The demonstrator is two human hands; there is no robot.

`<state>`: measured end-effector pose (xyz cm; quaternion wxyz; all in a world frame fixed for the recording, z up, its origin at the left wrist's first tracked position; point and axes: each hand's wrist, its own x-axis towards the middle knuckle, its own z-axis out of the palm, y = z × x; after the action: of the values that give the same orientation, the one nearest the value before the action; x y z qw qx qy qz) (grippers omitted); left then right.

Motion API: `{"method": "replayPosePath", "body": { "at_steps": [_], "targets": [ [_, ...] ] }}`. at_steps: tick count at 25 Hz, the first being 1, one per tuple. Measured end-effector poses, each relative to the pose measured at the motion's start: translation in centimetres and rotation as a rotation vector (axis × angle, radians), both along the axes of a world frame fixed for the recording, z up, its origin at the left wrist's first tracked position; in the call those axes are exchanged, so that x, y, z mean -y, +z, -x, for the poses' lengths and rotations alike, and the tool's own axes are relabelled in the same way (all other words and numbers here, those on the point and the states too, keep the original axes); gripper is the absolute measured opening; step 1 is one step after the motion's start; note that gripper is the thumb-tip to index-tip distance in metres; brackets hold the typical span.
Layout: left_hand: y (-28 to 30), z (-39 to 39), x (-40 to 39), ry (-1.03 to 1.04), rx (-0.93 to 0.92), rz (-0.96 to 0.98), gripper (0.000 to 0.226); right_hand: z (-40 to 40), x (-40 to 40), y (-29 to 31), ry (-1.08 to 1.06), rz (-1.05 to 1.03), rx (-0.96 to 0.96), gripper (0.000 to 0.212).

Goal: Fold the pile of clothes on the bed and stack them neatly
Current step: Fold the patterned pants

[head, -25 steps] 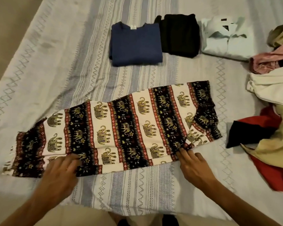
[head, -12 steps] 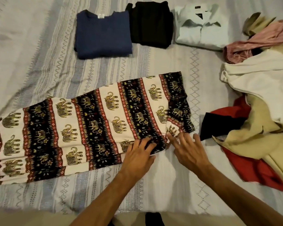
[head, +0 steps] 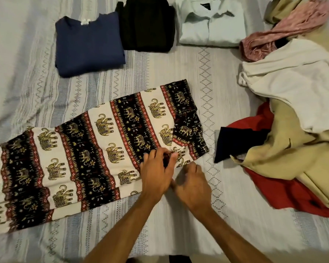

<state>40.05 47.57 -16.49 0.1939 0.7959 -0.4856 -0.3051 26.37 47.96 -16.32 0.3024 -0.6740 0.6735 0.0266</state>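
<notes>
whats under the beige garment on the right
A red garment and a dark navy piece stick out from under the beige garment. How far they run beneath it, and whether more clothes lie there, is covered.

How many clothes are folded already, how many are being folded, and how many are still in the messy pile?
Folded: 3, the navy top, the black garment, the pale collared shirt
Being folded: 1, the elephant-print trousers
Messy pile: at least 5 colours show (pink, white, beige, red, dark navy); exact count hidden
Total: at least 9
</notes>
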Motion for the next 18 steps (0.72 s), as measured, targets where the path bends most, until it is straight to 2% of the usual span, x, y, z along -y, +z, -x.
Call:
{"method": "replayPosePath", "body": {
  "at_steps": [3,5,8,10,11,12,14,15,16,18],
  "targets": [
    [-0.1,0.9,3.1,-0.093,0.045,-0.094,0.055,-2.2,-1.6,-0.4,-0.072,0.028,-0.012,0.042],
    [0.2,1.3,4.9,-0.093,-0.048,-0.077,0.041,-2.9,-1.7,-0.5,-0.135,0.064,-0.031,0.027],
    [1.0,0.3,6.5,0.185,-0.477,-0.083,0.018,-2.4,-1.1,-0.4,-0.217,0.07,-0.006,0.022],
    [1.3,-1.6,6.4,0.318,-0.702,-0.151,0.018,-2.0,-1.1,-0.2,-0.25,0.064,0.084,0.019],
    [1.3,-2.6,6.3,0.34,-0.799,-0.202,0.021,-1.7,-1.4,-0.1,-0.201,0.113,0.123,0.019],
    [1.0,-3.5,6.0,0.346,-0.871,-0.252,0.024,-1.4,-1.9,-0.4,-0.054,0.208,0.106,0.026],
    [0.5,-4.5,5.8,0.376,-0.958,-0.304,0.023,-0.6,-2.7,-1.5,0.446,0.399,-0.003,0.052],
    [0.3,-4.7,5.7,0.414,-0.998,-0.295,0.022,-0.3,-2.7,-2.1,0.68,0.421,-0.043,0.06],
    [0.1,-4.7,5.7,0.459,-1.043,-0.265,0.022,-0.3,-2.2,-2.1,0.833,0.417,-0.066,0.062],
    [-0.2,-4.6,5.3,0.567,-1.164,-0.197,0.026,-0.7,-0.3,-1.9,0.94,0.42,-0.094,0.055]
  ]
}}
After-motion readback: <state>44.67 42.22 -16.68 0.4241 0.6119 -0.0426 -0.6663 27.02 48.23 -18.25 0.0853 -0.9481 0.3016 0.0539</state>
